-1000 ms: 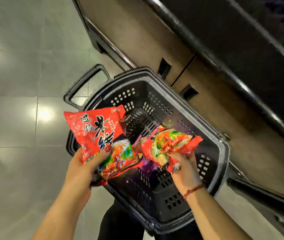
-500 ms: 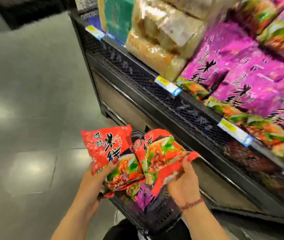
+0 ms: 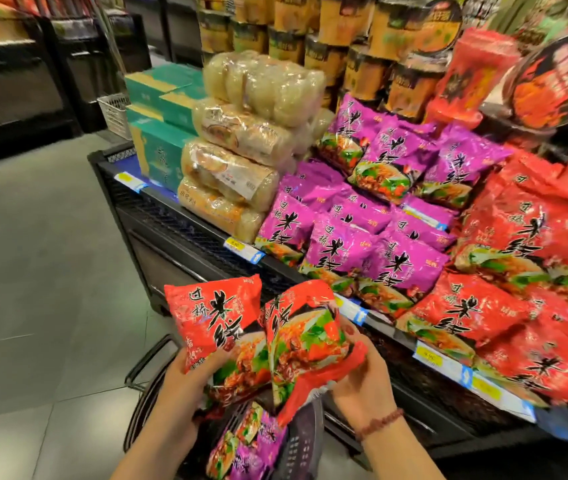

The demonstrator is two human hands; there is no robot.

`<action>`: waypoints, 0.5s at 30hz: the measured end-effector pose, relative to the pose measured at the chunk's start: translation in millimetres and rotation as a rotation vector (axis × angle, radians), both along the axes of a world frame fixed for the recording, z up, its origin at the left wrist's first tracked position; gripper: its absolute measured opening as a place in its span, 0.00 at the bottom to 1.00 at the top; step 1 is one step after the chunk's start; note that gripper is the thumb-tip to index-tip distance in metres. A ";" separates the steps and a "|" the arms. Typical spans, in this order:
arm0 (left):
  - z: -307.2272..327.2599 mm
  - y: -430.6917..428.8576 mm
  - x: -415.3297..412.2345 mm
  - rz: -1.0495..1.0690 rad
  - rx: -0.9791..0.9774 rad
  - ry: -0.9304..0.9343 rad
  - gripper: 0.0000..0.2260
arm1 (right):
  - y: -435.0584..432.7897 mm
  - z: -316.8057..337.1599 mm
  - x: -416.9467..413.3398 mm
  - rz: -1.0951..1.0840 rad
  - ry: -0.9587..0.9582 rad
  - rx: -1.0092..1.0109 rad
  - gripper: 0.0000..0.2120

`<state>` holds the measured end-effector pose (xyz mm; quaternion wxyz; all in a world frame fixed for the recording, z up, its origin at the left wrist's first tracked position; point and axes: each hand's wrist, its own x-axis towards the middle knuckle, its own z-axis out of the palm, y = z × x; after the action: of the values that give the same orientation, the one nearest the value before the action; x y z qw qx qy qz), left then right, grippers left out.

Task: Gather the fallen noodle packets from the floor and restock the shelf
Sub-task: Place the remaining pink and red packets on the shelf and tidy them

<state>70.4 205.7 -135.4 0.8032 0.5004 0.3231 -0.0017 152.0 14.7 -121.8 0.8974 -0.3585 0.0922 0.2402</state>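
Observation:
My left hand (image 3: pixel 185 382) grips a red noodle packet (image 3: pixel 213 317) by its lower edge, thumb on the front. Beside it, my right hand (image 3: pixel 362 382) holds a second red noodle packet (image 3: pixel 306 341), tilted, thumb on its right side. Both packets are raised in front of the black shelf (image 3: pixel 178 233), just left of the stacked red packets on the shelf (image 3: pixel 462 313). Purple noodle packets (image 3: pixel 355 244) are piled on the shelf above and behind my hands. Below my hands a dark basket (image 3: pixel 299 441) holds a purple packet (image 3: pixel 244 452).
Clear bags of pale noodle cakes (image 3: pixel 241 147) and green boxes (image 3: pixel 161 147) fill the shelf's left end. Cup noodles (image 3: pixel 362 46) stack behind. Grey tiled floor (image 3: pixel 40 271) lies to the left, with a white crate (image 3: pixel 114 114) and dark shelving beyond.
My view has swung up from the basket to the shelf. Both hands have lifted their red packets out of the basket and hold them before the shelf front.

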 end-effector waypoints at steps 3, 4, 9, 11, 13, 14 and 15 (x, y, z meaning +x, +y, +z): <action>11.6 -33.2 17.1 -0.024 -0.025 -0.039 0.21 | -37.4 2.1 14.4 -0.018 -0.035 0.000 0.38; 14.3 -45.2 24.0 -0.021 -0.030 -0.047 0.22 | -49.2 6.8 17.0 -0.021 -0.044 0.018 0.37; 25.2 -110.5 55.5 -0.061 -0.010 -0.095 0.22 | -117.7 24.0 38.2 -0.070 -0.103 -0.040 0.43; 30.3 -135.5 64.2 -0.091 0.007 -0.121 0.16 | -146.9 32.0 47.0 0.002 -0.187 -0.202 0.45; 32.9 -156.9 71.7 -0.108 0.021 -0.136 0.14 | -177.2 37.5 56.3 0.069 -0.265 -0.363 0.36; 34.8 -167.9 75.9 -0.112 0.029 -0.149 0.15 | -192.0 41.6 60.7 0.084 -0.260 -0.402 0.31; 35.9 -177.7 79.3 -0.121 0.037 -0.168 0.17 | -208.1 43.2 65.2 0.102 -0.259 -0.442 0.27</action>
<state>149.7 28.0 -99.5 0.8164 0.5322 0.2241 -0.0022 217.1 -193.5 -78.6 0.7882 -0.5779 0.0084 0.2114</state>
